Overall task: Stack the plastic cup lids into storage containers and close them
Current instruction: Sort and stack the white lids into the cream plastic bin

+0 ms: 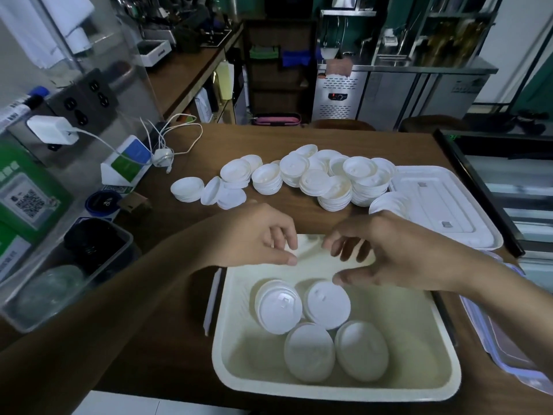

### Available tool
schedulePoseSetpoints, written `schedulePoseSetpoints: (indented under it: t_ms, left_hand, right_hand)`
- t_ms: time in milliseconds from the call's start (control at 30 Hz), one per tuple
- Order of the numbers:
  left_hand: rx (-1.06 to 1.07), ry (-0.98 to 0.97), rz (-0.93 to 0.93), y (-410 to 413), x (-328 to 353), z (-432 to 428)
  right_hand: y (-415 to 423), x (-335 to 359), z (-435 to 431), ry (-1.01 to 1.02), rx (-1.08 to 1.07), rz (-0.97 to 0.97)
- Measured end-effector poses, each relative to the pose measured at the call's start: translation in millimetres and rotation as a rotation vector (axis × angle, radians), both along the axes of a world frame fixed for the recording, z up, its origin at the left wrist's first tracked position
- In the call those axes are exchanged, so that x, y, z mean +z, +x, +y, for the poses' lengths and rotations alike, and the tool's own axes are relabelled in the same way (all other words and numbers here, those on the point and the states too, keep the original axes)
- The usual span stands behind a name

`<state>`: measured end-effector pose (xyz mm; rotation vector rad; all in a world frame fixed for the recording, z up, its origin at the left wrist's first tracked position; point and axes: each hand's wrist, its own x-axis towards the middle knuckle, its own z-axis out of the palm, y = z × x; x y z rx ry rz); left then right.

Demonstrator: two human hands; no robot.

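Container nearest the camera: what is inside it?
Four lid stacks lie in the container. The left hand and right hand cover its far end, so what lies there is hidden.
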<state>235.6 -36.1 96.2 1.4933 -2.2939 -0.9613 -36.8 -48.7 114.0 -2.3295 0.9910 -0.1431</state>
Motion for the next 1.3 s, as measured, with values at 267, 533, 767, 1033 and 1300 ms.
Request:
schedulePoseSetpoints:
  t_ms: [267, 533, 767, 1033, 1300]
  left_hand:
    - [0.164, -0.158, 0.17, 54, -17, -36]
    - [0.212, -0.128, 0.04, 87, -76, -69]
    - [-0.08, -0.048, -0.1, 82, -107, -77]
    - [-0.192, -0.234, -0.152, 70, -130, -94]
    - [0.042, -0.225, 0.023, 67, -116, -97]
  right_hand:
    - [36, -6, -51, -0.04, -0.026, -0.176]
    - [73, -40, -119, -0.021, -0.015, -0.093]
    - [89, -79, -145, 0.058, 0.069, 0.106]
    - [90, -89, -152, 0.056, 0.071, 0.149]
    - [89, -94, -154, 0.04, 0.043, 0.194]
